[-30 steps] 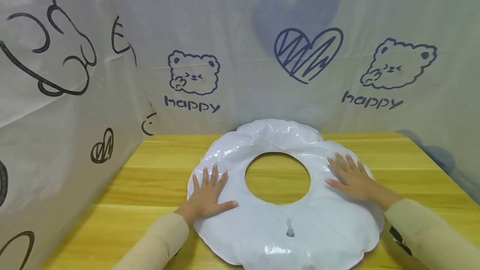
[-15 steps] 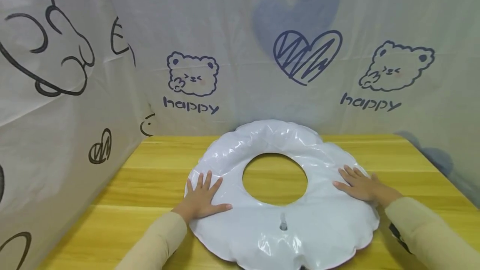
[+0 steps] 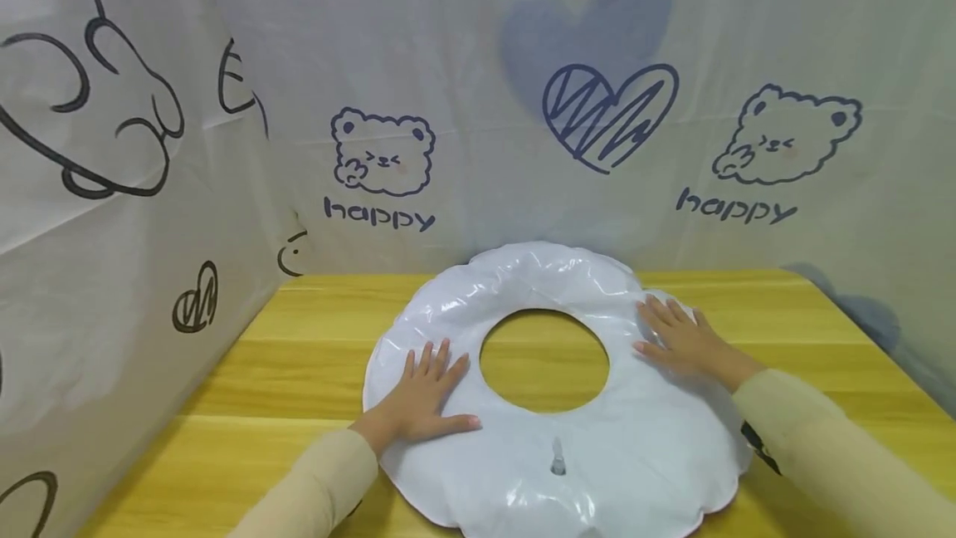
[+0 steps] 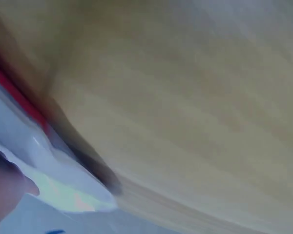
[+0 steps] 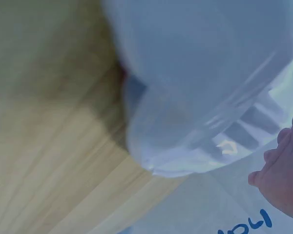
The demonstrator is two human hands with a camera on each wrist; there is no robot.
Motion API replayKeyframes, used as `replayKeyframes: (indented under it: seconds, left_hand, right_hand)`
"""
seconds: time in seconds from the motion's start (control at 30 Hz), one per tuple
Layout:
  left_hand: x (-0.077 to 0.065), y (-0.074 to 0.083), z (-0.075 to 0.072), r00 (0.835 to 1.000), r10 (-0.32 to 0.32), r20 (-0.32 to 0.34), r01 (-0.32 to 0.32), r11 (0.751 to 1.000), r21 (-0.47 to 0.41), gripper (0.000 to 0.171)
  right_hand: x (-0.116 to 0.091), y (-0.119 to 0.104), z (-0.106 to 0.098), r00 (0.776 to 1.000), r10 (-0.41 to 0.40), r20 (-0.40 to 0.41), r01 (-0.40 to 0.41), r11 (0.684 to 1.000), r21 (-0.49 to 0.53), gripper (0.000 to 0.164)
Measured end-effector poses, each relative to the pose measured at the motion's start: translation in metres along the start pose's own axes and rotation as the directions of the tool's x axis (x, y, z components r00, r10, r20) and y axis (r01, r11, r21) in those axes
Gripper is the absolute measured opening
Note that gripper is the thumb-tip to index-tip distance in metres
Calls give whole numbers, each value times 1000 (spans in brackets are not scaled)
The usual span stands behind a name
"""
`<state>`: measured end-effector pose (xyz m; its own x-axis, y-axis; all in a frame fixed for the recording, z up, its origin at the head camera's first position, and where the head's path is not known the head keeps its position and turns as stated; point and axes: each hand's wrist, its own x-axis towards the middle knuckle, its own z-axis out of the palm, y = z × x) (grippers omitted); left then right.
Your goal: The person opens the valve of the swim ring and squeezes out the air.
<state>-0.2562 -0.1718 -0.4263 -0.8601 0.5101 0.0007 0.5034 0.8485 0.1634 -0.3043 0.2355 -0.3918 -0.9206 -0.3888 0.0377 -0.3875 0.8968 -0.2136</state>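
A white inflated swim ring (image 3: pixel 635 455) lies on the wooden table in the head view, its round hole showing the wood beneath. Near the front of the ring a small clear valve (image 3: pixel 558 459) sticks up. My left hand (image 3: pixel 421 401) rests on the ring's left side with fingers spread. On the far right part lies my right hand (image 3: pixel 690 347), fingers extended over the shiny surface. The left wrist view catches the ring's edge (image 4: pixel 63 180) with a red underside and part of the hand (image 4: pixel 5 185). In the right wrist view the ring bulges large beside the fingers (image 5: pixel 283 175).
The wooden table (image 3: pixel 291 380) extends on both sides of the ring. A pale cloth (image 3: pixel 478 106) printed with bears, hearts and the word "happy" hangs behind the table, and more cloth (image 3: pixel 134 272) lines the left side.
Both hands shifted outward on the ring, then came back inward, the right one also reaching farther up. The ring has slid slightly left in view.
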Motion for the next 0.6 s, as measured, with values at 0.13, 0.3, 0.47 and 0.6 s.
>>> replayKeyframes:
  seconds: [0.13, 0.3, 0.47, 0.6]
  left_hand:
    - [0, 16, 6, 998, 14, 59, -14, 1000, 3, 91]
    - [-2, 23, 6, 992, -36, 118, 35, 999, 10, 87]
    - [-2, 25, 8, 995, -24, 99, 20, 999, 45, 88]
    - [-8, 28, 6, 999, 23, 49, -26, 997, 74, 88]
  right_hand:
    - [10, 7, 5, 995, 65, 80, -68, 997, 37, 75]
    - [14, 26, 7, 956, 190, 225, -208, 976, 58, 85]
    - [10, 34, 3, 930, 318, 182, -328, 944, 27, 102]
    - [1, 33, 3, 961, 248, 121, -258, 964, 68, 98]
